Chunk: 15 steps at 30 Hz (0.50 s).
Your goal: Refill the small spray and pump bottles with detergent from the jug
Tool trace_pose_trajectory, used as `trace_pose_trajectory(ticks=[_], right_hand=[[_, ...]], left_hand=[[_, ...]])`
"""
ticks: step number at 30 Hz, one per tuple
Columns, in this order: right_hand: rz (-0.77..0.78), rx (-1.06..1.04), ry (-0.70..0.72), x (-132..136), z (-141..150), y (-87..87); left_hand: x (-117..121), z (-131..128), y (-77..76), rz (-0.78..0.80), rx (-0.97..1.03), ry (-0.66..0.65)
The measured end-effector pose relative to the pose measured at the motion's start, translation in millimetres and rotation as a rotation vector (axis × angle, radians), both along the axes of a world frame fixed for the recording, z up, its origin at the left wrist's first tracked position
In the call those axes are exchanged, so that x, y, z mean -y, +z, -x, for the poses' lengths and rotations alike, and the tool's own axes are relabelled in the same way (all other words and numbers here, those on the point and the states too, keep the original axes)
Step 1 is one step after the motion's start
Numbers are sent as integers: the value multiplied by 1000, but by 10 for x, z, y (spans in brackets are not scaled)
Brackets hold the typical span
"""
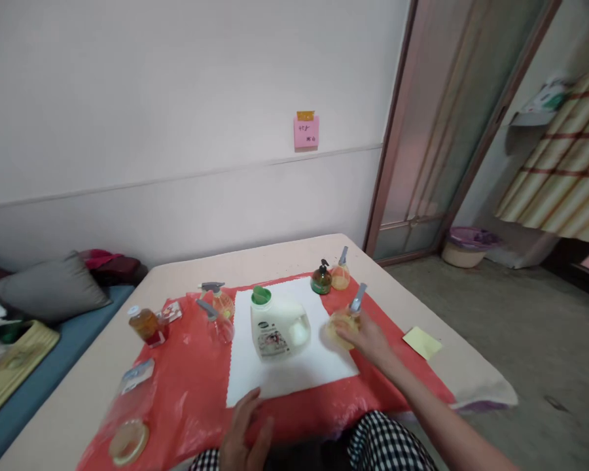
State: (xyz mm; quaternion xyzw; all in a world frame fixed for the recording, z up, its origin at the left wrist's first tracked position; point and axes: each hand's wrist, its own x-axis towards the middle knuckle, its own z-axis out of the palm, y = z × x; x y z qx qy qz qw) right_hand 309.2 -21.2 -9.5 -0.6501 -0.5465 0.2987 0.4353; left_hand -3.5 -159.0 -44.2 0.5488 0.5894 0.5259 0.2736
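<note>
My right hand (pixel 366 337) reaches forward and wraps around a small yellow pump bottle (pixel 344 320) with a grey pump head, at the right edge of the white sheet (pixel 294 369). My left hand (pixel 245 428) rests at the near edge of the red plastic sheet (pixel 186 386), fingers spread and flat, holding nothing. A big white jug with a green cap (pixel 275 324) stands on the white sheet between the hands.
Further bottles stand on the red sheet: a green round one (pixel 321 278), a yellow one (pixel 341 275), two clear pump bottles (pixel 218 311), an amber bottle (pixel 146 325). A yellow note (pixel 422 341) lies at the right. Clear containers (pixel 127 425) sit near the left.
</note>
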Motion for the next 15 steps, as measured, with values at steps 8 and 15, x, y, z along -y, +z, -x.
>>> trace_pose_trajectory(ticks=[8,15], right_hand=[[-257,403,610,1428,1298,-16],[-76,-157,821,1752,1460,-225]], left_hand=[[261,-541,632,167,255,-222],[593,-263,699,197,459,132]])
